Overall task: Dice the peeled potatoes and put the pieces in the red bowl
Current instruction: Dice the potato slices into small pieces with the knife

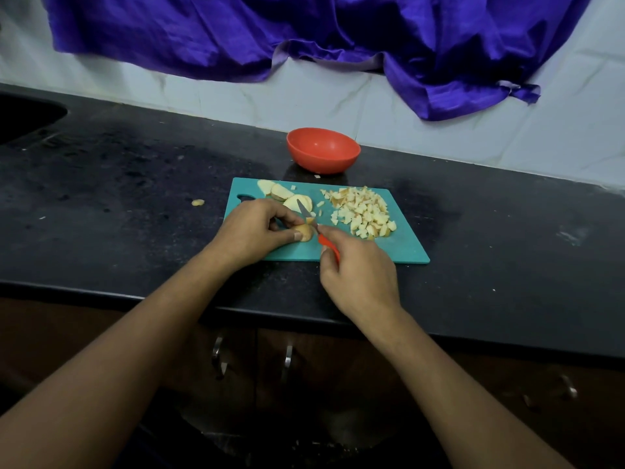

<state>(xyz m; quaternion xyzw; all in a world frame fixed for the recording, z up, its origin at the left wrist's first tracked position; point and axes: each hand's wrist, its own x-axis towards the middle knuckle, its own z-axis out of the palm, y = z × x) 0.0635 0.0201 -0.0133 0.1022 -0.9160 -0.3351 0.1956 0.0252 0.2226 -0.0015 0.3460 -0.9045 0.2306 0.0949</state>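
Centre frame: the left hand (257,231) pinches a small potato piece (303,232) between thumb and curled fingertips, at the near-left part of the teal cutting board (399,247). The right hand (355,272) has its fingers wrapped round the red handle of a paring knife (324,241). The blade points up-left past the piece, and I cannot tell whether the edge touches it.

Edges: the right hand's heel overhangs the board's near edge. A strip of counter separates that edge from the countertop's front lip. Bare black countertop (135,198) lies open left and right of the board.

- Diced potato pile (363,211): right half of the board, just beside the knife.
- Uncut potato slices (280,192): the board's far-left corner, overlapping.
- Red bowl (323,150): upright behind the board's far edge, near the wall and apart from the board.
- One stray potato bit (198,202) on the counter left of the board.

Surroundings: the counter is speckled and scuffed, with a sink (23,120) at the upper left. Behind it is a pale tiled wall (439,147), with purple cloth (236,35) draped across the top. Cabinet handles (287,360) sit below the lip.
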